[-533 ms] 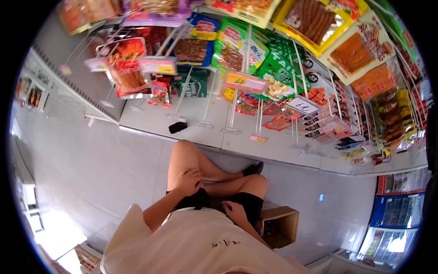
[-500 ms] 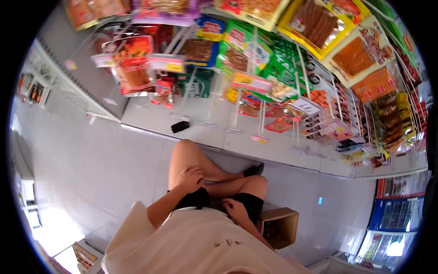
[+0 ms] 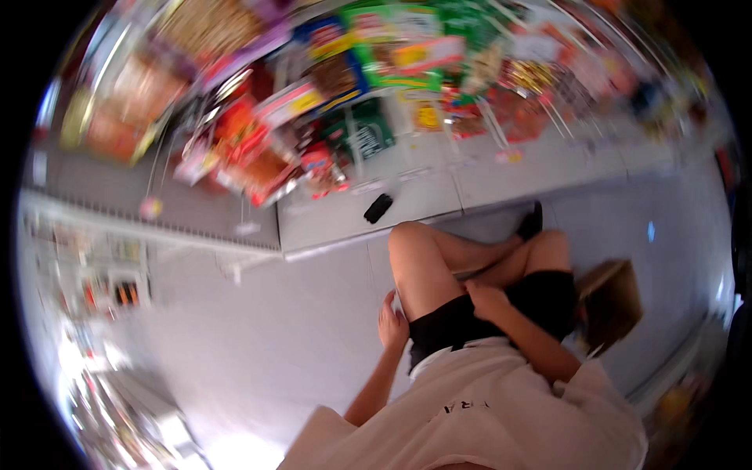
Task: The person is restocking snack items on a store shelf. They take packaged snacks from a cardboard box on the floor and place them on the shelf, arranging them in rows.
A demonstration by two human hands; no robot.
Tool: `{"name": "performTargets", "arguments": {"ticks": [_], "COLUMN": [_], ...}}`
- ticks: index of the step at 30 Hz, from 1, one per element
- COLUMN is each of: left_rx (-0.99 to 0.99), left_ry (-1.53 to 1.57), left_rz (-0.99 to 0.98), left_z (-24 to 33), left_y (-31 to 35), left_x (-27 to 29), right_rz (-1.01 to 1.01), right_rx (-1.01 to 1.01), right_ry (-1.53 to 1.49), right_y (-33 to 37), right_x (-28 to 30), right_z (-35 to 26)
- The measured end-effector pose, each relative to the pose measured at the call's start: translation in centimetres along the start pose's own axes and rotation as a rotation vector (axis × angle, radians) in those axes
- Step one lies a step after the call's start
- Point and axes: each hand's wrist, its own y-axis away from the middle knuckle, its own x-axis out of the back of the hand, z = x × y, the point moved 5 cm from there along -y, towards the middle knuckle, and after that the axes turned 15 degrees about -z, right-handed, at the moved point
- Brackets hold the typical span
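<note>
The small black oblong object (image 3: pixel 378 208) lay on the pale grey bottom shelf (image 3: pixel 321 227), long axis slanting far-right, beyond the nearer, loosely spread left hand (image 3: pixel 392 323); the right hand's (image 3: pixel 487 300) state I couldn't tell.

Black oblong item (image 3: pixel 378 208) | on shelf base (image 3: pixel 423 202) | cardboard box (image 3: pixel 625 291) | open

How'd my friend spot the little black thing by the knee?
Find the long pale-grey bottom shelf below the colourful hanging snack packets. Just beyond the bent left knee, a small black oblong thing lies on it, plain black, unlike the colourful packets.
</note>
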Motion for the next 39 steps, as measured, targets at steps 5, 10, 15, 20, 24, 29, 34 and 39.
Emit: {"name": "performTargets", "arguments": {"ticks": [5,10,15,20,24,29,34,39], "left_rx": [-0.027,-0.112,-0.168,-0.317,-0.235,0.050,0.051,-0.121], "left_ry": [-0.022,-0.228,-0.435,0.023,-0.063,0.150,0.507,0.617], "left_rz": [-0.456,-0.764,-0.676,-0.677,-0.508,0.035,0.155,0.160], "left_z": [-10.1,-12.7,-10.7,-7.8,-10.9,-7.0,-1.9,0.7], "left_y": [3.2,0.1,-3.3,0.3,1.5,-1.1,-1.3,2.4], "left_x": [-1.5,-1.8,-1.2,-3.3,-4.0,0.8,0.9,-0.8], "right_rz": [-0.094,0.058,0.118,0.216,0.355,0.591,0.595,0.367], "right_rx": [-0.156,-0.168,-0.153,-0.059,0.086,0.221,0.321,0.543], "right_ry": [0.056,-0.134,-0.391,-0.392,-0.515,-0.669,-0.936,-1.014], "right_y": [-2.9,-2.0,2.1,2.6,3.2,3.7,2.9,1.7], "right_x": [-2.4,-2.3,-2.3,-2.7,-2.1,-1.2,-0.9,-1.3], "right_z": [0.5,0.4,0.9,2.3,2.3,2.5,5.3,2.8]}}
